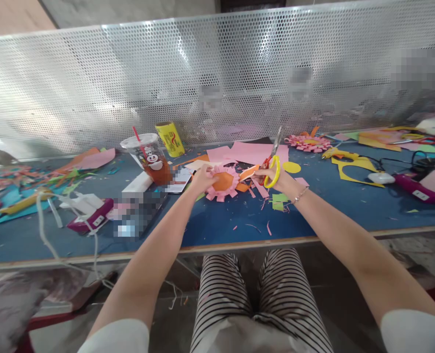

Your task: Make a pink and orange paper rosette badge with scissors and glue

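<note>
Right hand: the right hand [276, 175] is closed around the yellow handles of a pair of scissors [272, 162], fingers through the loops, blades pointing up and slightly away from the person.
Left hand: the left hand [202, 179] rests on the left edge of the paper flower [223, 182], fingers curled down onto it and pinning it to the table.
Screen: a perforated metal screen [217, 73] stands along the far edge of the table.
Table: a blue-topped table [217, 225] carries everything, littered with paper scraps.
Pink sheets: flat pink paper sheets [250, 153] lie just behind the flower and the scissors.
Yellow cut-out: a yellow sheet with a piece cut out [353, 169] lies well to the right, near a yellow glue gun [337, 154].
Paper flower: a pink fringed disc with an orange centre, lying flat between the two hands, in the middle of the table.
Drink cup: a clear plastic cup with a red straw and brown drink [149, 158] stands to the left of the left hand.
Yellow can: a yellow can [170, 138] leans near the screen, behind the cup.
Second flower: a finished pink flower [309, 142] lies to the far right of the scissors.
Orange strip: a small orange paper piece [249, 172] sits between the flower and the scissors, touching the right hand's fingertips.
Yellow circle: a small yellow paper circle [291, 167] lies just right of the right hand.
</note>
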Action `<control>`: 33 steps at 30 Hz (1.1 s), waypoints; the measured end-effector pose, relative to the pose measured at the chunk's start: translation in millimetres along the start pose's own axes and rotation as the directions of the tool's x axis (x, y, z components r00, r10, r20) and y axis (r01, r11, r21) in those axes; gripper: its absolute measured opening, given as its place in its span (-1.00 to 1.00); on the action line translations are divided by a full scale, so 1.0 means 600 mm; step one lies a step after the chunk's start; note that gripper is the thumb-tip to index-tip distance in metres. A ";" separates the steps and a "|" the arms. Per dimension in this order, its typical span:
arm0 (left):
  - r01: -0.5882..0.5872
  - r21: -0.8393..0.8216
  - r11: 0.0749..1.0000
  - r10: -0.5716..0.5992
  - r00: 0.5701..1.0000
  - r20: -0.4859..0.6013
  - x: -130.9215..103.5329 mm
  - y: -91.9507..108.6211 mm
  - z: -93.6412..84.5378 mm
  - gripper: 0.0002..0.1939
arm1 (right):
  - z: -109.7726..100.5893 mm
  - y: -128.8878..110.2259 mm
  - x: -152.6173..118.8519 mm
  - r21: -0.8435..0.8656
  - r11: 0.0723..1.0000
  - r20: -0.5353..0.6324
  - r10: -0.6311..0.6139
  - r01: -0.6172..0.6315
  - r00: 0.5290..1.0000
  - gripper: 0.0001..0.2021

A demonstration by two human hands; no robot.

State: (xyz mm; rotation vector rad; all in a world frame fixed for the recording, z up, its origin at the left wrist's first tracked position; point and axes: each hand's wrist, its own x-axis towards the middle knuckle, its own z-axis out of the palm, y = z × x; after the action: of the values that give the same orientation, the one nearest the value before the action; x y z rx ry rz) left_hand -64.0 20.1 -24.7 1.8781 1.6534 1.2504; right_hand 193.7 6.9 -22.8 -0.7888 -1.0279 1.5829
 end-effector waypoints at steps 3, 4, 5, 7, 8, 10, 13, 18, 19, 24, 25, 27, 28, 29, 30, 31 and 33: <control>-0.182 0.110 0.977 0.186 0.982 -0.025 -0.019 0.032 0.012 -0.66 | 0.007 0.011 0.002 -0.010 1.000 0.000 -0.009 0.009 1.000 -0.71; -0.243 0.107 0.964 0.244 0.970 0.005 -0.026 0.046 0.018 -0.69 | 0.011 0.014 0.001 -0.010 1.000 0.000 -0.014 0.014 1.000 -0.72; -0.295 0.078 0.952 0.291 0.955 0.057 -0.034 0.060 0.025 -0.73 | 0.016 0.017 0.000 -0.006 1.000 0.006 -0.017 0.017 1.000 -0.72; -0.357 -0.010 0.934 0.354 0.923 0.150 -0.050 0.083 0.040 -0.81 | 0.027 0.022 -0.003 0.004 1.000 0.032 -0.022 0.022 0.999 -0.71; -0.370 -0.040 0.928 0.371 0.910 0.185 -0.056 0.091 0.047 -0.84 | 0.032 0.025 -0.004 0.012 1.000 0.045 -0.024 0.024 0.999 -0.69; -0.373 -0.065 0.925 0.378 0.898 0.226 -0.065 0.100 0.058 -0.90 | 0.038 0.032 -0.004 0.006 1.000 0.069 -0.028 0.028 0.997 -0.66; -0.337 -0.092 0.937 0.349 0.902 0.252 -0.068 0.098 0.066 -0.92 | 0.038 0.043 0.002 -0.054 0.998 0.082 -0.042 0.046 0.996 -0.63; -0.278 -0.090 0.956 0.292 0.925 0.243 -0.065 0.093 0.063 -0.89 | 0.034 0.047 0.002 -0.115 0.993 0.103 -0.014 0.026 0.995 -0.63; -0.272 -0.084 0.958 0.285 0.927 0.242 -0.065 0.093 0.062 -0.89 | 0.035 0.045 -0.001 -0.132 0.991 0.106 -0.015 0.029 0.994 -0.64; -0.222 -0.112 0.969 0.244 0.936 0.255 -0.065 0.092 0.062 -0.89 | 0.040 0.036 -0.011 -0.184 0.982 0.101 -0.014 0.032 0.995 -0.66; -0.209 -0.122 0.970 0.234 0.937 0.258 -0.065 0.091 0.063 -0.88 | 0.040 0.035 -0.011 -0.198 0.980 0.102 -0.002 0.022 0.995 -0.65; -0.191 -0.132 0.973 0.220 0.940 0.261 -0.063 0.087 0.065 -0.88 | 0.039 0.035 -0.011 -0.232 0.972 0.110 0.001 0.024 0.994 -0.64; -0.184 -0.136 0.974 0.214 0.940 0.264 -0.063 0.086 0.066 -0.88 | 0.038 0.036 -0.010 -0.246 0.968 0.115 -0.013 0.041 0.993 -0.64; -0.177 -0.140 0.974 0.209 0.941 0.266 -0.062 0.085 0.066 -0.89 | 0.037 0.036 -0.010 -0.253 0.965 0.123 -0.032 0.063 0.992 -0.65; -0.171 -0.145 0.975 0.205 0.941 0.269 -0.062 0.084 0.067 -0.89 | 0.036 0.037 -0.009 -0.256 0.963 0.132 -0.048 0.081 0.990 -0.66; -0.169 -0.149 0.974 0.204 0.940 0.273 -0.062 0.083 0.068 -0.89 | 0.036 0.038 -0.007 -0.260 0.961 0.141 -0.059 0.094 0.988 -0.68; -0.178 -0.159 0.971 0.218 0.933 0.285 -0.063 0.083 0.068 -0.89 | 0.034 0.040 -0.005 -0.264 0.959 0.150 -0.061 0.100 0.987 -0.71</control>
State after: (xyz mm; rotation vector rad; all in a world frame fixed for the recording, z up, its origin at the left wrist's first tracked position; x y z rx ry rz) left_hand 1.5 -16.0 -24.7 2.0728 1.2205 1.0508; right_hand 166.6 -2.7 -36.4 -0.8157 -1.3845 1.4617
